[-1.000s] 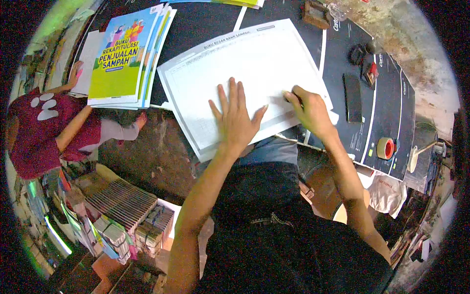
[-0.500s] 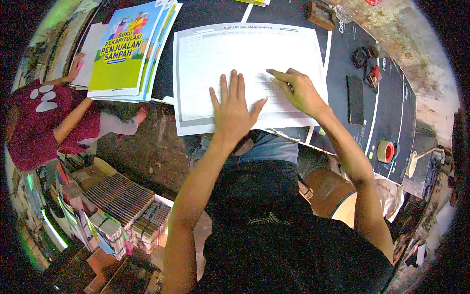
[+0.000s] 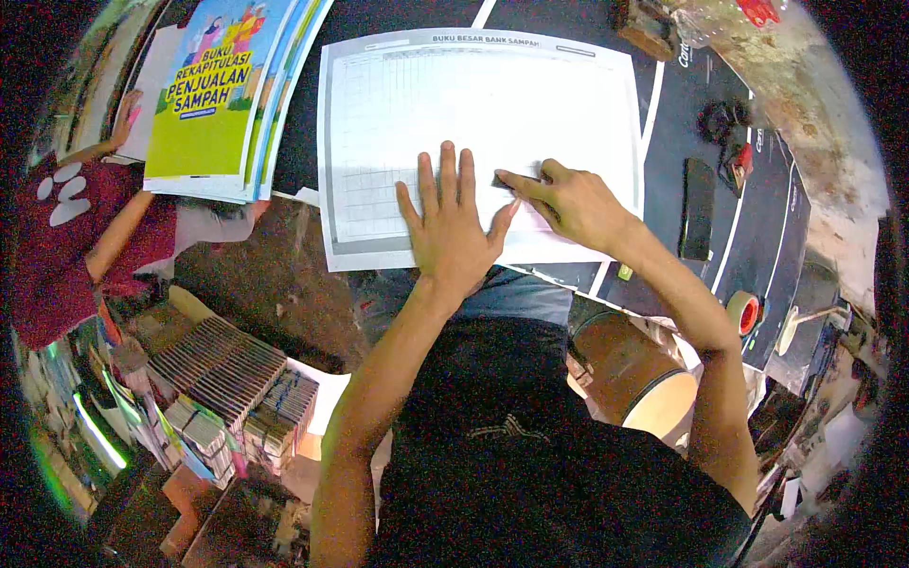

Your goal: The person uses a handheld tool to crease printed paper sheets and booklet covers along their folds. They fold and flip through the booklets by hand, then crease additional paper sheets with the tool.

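Left hand (image 3: 450, 222) spread flat on printed sheet (image 3: 379, 114), right hand (image 3: 579, 204) half-curled over it, whether gripping anything unclear

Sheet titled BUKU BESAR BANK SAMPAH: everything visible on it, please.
The sheet is white, wide and paper-like, with a grey border, its heading centred near the far edge, and a fine table grid, clearest at left, largely washed out by glare elsewhere. It lies on the black work surface, heading away from the wearer, near-left corner overhanging the edge. The left hand rests spread on its near half; the right hand is over it, contact unclear. One layer or several: can't tell.
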`<state>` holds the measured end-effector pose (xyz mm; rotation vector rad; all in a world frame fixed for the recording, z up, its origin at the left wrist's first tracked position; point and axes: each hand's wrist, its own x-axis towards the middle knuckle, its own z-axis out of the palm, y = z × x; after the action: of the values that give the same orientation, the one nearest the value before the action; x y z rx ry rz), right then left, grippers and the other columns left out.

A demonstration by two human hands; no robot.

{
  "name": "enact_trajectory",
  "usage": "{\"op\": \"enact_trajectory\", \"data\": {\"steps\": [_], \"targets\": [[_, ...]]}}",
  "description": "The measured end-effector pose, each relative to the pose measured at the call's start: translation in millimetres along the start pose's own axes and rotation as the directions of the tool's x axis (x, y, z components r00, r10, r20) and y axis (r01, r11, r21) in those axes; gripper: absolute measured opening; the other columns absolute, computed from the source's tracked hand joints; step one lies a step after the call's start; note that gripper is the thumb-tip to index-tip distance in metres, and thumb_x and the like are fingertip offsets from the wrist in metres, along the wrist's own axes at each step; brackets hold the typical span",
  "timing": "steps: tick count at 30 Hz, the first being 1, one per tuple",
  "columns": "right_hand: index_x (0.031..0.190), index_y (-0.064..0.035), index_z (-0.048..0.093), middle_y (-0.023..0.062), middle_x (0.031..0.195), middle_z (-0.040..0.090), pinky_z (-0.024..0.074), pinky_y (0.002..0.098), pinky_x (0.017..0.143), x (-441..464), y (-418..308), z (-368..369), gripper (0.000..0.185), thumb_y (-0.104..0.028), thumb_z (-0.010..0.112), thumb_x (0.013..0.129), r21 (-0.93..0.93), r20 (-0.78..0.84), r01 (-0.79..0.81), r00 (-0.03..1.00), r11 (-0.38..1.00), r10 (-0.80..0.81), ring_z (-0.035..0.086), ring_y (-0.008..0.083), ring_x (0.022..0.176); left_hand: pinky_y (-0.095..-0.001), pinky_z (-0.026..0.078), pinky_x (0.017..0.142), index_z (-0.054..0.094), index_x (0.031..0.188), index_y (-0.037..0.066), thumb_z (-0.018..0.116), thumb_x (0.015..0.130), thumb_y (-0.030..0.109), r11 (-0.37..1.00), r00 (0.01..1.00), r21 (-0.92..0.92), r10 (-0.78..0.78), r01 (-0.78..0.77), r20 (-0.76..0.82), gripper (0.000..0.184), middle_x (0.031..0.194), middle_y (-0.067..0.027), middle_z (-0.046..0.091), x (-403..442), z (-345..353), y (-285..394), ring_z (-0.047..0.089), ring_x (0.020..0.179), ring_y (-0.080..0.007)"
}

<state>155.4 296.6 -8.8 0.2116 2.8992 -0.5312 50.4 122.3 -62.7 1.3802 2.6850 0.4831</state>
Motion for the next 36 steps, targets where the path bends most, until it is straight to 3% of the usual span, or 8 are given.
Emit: {"op": "enact_trajectory", "data": {"steps": [9, 15, 18, 24, 30, 33, 34, 36], "targets": [[0.144, -0.0255, 0.056, 0.0159, 0.091, 0.061, 0.057, 0.0451, 0.06, 5, 15, 5, 0.049, -0.022, 0.058, 0.095, 0.094, -0.037, 0.091, 0.995, 0.991, -0.088, 0.067, 0.0336, 0.068, -0.0709, 0.012, 0.116, 0.032, 0.155, 0.001, 0.054, 0.092, 0.062, 0.999, 1.0, 0.039, -0.012, 0.011, 0.024, 0.09, 0.167, -0.0168, 0.02, 2, -1, 4, 0.015, 0.153, -0.0418], [0.144, -0.0255, 0.056, 0.0148, 0.089, 0.059, 0.0566, 0.0442, 0.058, 6, 15, 6, 0.051, -0.02, 0.06, 0.093, 0.11, -0.022, 0.064, 0.998, 0.992, -0.062, 0.065, 0.0332, 0.065, -0.0706, 0.012, 0.116, 0.032, 0.156, 0.002, 0.055, 0.092, 0.062, 0.999, 0.999, 0.047, -0.02, 0.018, 0.043, 0.091, 0.167, -0.0164, 0.02, 3, 0, 4, 0.014, 0.153, -0.0417], [0.144, -0.0255, 0.055, 0.0139, 0.087, 0.059, 0.056, 0.0442, 0.057, 4, 15, 15, 0.052, -0.02, 0.061, 0.093, 0.103, -0.112, 0.064, 0.992, 0.993, -0.052, 0.064, 0.0324, 0.063, -0.0705, 0.012, 0.116, 0.031, 0.156, 0.002, 0.055, 0.092, 0.063, 0.999, 0.999, 0.051, -0.008, 0.006, 0.031, 0.092, 0.166, -0.0162, 0.021, 2, 0, 3, 0.015, 0.153, -0.0416], [0.138, -0.024, 0.062, 0.0113, 0.075, 0.059, 0.054, 0.0448, 0.058, 6, 23, 1, 0.046, -0.02, 0.062, 0.092, 0.234, -0.093, 0.074, 0.994, 0.969, -0.054, 0.064, 0.0317, 0.064, -0.0697, 0.012, 0.116, 0.034, 0.155, 0.002, 0.056, 0.092, 0.062, 0.998, 1.0, 0.056, 0.003, -0.002, -0.015, 0.09, 0.165, -0.0162, 0.024, 2, 1, 3, 0.019, 0.152, -0.0416], [0.134, -0.0218, 0.064, 0.0129, 0.076, 0.061, 0.0538, 0.0464, 0.061, 13, 26, -4, 0.043, -0.019, 0.061, 0.092, 0.18, -0.047, 0.136, 0.99, 0.974, -0.13, 0.064, 0.0336, 0.066, -0.0693, 0.017, 0.115, 0.041, 0.151, 0.0, 0.051, 0.094, 0.062, 0.997, 0.998, 0.08, 0.025, -0.02, -0.065, 0.085, 0.163, -0.017, 0.03, 1, 2, 2, 0.024, 0.15, -0.0416], [0.134, -0.0178, 0.066, 0.0149, 0.077, 0.057, 0.0498, 0.0433, 0.061, 12, 22, -7, 0.046, -0.011, 0.065, 0.089, 0.225, -0.023, 0.108, 0.994, 0.968, -0.106, 0.059, 0.0312, 0.064, -0.0692, 0.017, 0.115, 0.041, 0.151, 0.0, 0.052, 0.093, 0.063, 0.997, 1.0, 0.074, -0.003, 0.003, -0.008, 0.086, 0.163, -0.0173, 0.03, 3, -1, 4, 0.024, 0.15, -0.0417], [0.134, -0.0188, 0.066, 0.0146, 0.078, 0.057, 0.0496, 0.0431, 0.061, 14, 24, -3, 0.047, -0.009, 0.066, 0.089, 0.273, -0.06, 0.121, 0.992, 0.954, -0.108, 0.057, 0.0308, 0.063, -0.0705, 0.014, 0.115, 0.035, 0.155, 0.003, 0.057, 0.09, 0.063, 0.999, 1.0, 0.046, -0.02, 0.019, 0.017, 0.091, 0.166, -0.0154, 0.022, 2, 1, 3, 0.017, 0.153, -0.0412], [0.135, -0.0204, 0.066, 0.0142, 0.077, 0.056, 0.0497, 0.0427, 0.06, 14, 23, -4, 0.048, -0.008, 0.067, 0.088, 0.224, -0.046, 0.115, 0.993, 0.968, -0.107, 0.057, 0.0301, 0.061, -0.0708, 0.014, 0.115, 0.035, 0.155, 0.003, 0.058, 0.09, 0.063, 0.998, 1.0, 0.058, 0.001, -0.001, -0.008, 0.091, 0.166, -0.0153, 0.023, 2, 2, 2, 0.017, 0.153, -0.0411]]}}
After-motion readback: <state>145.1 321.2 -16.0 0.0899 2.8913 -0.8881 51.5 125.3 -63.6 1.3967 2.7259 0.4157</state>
